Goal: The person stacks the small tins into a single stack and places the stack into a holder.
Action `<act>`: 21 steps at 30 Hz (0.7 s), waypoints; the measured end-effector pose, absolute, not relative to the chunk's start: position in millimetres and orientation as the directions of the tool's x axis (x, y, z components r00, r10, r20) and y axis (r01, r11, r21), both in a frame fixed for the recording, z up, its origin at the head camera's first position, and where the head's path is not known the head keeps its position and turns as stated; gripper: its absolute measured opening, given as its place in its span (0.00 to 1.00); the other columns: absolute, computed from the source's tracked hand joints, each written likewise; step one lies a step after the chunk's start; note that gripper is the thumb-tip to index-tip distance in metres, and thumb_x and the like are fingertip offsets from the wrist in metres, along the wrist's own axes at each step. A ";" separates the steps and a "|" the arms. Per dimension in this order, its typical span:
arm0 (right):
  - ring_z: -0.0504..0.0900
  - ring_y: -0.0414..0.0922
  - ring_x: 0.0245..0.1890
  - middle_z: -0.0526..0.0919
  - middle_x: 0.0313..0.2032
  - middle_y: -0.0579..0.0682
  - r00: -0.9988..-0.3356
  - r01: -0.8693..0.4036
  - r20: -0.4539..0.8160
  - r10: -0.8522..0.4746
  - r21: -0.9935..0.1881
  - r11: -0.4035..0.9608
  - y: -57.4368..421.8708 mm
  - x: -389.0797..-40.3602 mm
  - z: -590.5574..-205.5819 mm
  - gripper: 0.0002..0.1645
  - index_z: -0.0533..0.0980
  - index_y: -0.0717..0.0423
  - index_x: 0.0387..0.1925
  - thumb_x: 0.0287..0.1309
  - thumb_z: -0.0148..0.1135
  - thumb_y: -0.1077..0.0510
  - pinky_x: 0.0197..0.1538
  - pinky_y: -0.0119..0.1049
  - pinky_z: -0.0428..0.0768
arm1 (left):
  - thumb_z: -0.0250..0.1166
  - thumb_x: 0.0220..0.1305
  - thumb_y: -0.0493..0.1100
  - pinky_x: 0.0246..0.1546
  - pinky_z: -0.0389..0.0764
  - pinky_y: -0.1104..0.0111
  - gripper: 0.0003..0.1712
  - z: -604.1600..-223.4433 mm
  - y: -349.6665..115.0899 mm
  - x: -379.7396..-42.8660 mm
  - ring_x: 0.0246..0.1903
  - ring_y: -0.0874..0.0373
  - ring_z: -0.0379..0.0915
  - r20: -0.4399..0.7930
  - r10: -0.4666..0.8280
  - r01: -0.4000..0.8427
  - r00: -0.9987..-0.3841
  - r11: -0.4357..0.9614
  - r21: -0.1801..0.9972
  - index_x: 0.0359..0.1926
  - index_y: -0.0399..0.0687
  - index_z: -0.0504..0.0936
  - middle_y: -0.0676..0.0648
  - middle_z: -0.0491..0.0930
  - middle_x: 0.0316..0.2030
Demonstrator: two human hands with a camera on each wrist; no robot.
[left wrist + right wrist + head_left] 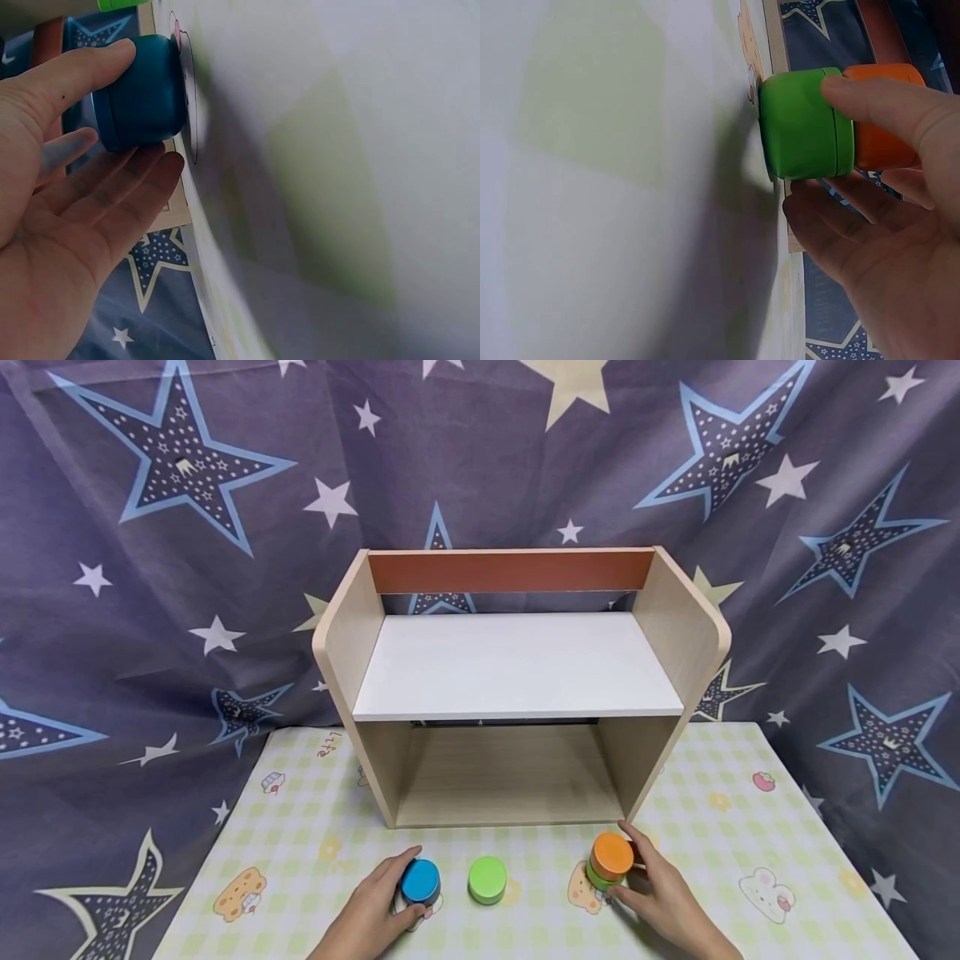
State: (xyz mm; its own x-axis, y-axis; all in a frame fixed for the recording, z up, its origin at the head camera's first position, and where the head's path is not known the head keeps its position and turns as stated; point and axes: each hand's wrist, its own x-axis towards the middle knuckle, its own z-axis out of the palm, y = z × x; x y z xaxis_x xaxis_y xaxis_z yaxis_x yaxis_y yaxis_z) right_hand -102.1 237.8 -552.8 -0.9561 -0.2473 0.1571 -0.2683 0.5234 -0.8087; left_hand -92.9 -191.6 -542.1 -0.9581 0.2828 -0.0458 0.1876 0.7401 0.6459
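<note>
A small blue round jar (421, 882) with a lid seam stands on the table. My left hand (375, 906) holds it; in the left wrist view the thumb presses one side of the blue jar (142, 97) and the fingers lie along the opposite side. On the right, an orange jar (612, 855) sits on top of a green jar (602, 878). Around this stack is my right hand (667, 897). The right wrist view shows its thumb on the upper edge of the green jar (802, 124), beside the orange jar (889, 142), with fingers at the far side.
Another green jar (487, 880) stands alone between the hands. Behind is a wooden shelf unit (517, 664) with a white upper board and an open lower compartment. A checkered cloth (262, 827) covers the table, and a star-patterned curtain (480, 460) hangs behind.
</note>
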 end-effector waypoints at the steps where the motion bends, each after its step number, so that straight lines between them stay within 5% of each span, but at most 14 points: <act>1: 0.81 0.51 0.51 0.79 0.54 0.55 -0.954 -0.273 0.160 -0.252 -0.808 0.522 237.9 -102.2 -553.0 0.57 0.55 0.60 0.75 0.48 0.78 0.68 0.51 0.42 0.84 | 0.79 0.53 0.48 0.53 0.79 0.44 0.47 -541.7 -191.6 -93.0 0.58 0.39 0.73 -0.046 0.281 0.186 -0.958 0.739 0.647 0.71 0.43 0.67 0.39 0.74 0.59; 21: 0.82 0.56 0.50 0.78 0.54 0.56 -0.959 -0.252 0.135 -0.250 -0.809 0.532 236.9 -102.8 -552.0 0.57 0.55 0.60 0.75 0.48 0.77 0.69 0.50 0.39 0.84 | 0.79 0.54 0.47 0.53 0.78 0.44 0.48 -537.0 -191.2 -93.3 0.59 0.38 0.72 -0.021 0.256 0.176 -0.967 0.721 0.670 0.72 0.45 0.66 0.38 0.73 0.62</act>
State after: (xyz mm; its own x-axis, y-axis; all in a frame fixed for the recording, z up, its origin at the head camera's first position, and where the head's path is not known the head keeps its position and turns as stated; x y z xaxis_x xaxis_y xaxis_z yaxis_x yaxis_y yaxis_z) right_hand -102.8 236.9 -552.0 -0.9589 -0.2495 0.1350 -0.2521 0.5315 -0.8086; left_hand -93.3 -191.2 -537.0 -0.9666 0.2555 -0.0214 0.1759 0.7214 0.6698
